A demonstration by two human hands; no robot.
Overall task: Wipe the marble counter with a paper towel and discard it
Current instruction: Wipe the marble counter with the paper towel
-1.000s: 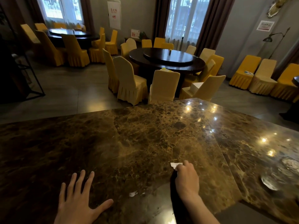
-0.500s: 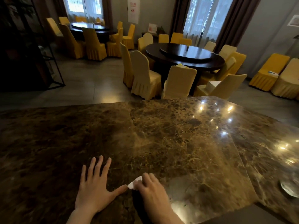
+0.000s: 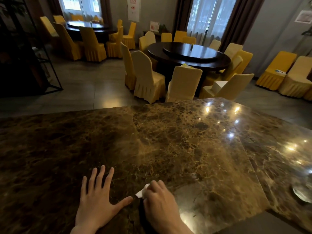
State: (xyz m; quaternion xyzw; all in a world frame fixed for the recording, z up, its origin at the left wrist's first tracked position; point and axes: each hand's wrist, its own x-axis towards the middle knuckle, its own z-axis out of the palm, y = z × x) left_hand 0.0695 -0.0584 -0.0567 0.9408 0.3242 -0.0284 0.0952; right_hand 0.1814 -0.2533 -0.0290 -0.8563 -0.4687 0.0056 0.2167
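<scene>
Left hand pressed flat on the glossy brown veined marble surface, fingers spread wide, right hand beside its thumb, fingers curled tight around a small crumpled white paper towel against the surface's near edge

A: How is the light?
B: Dim room; daylight comes through two curtained windows at the back.
A: Any glare?
B: Bright ceiling-light spots reflect on the polished counter at right. Edges bend and darken; far left is nearly black.
</scene>
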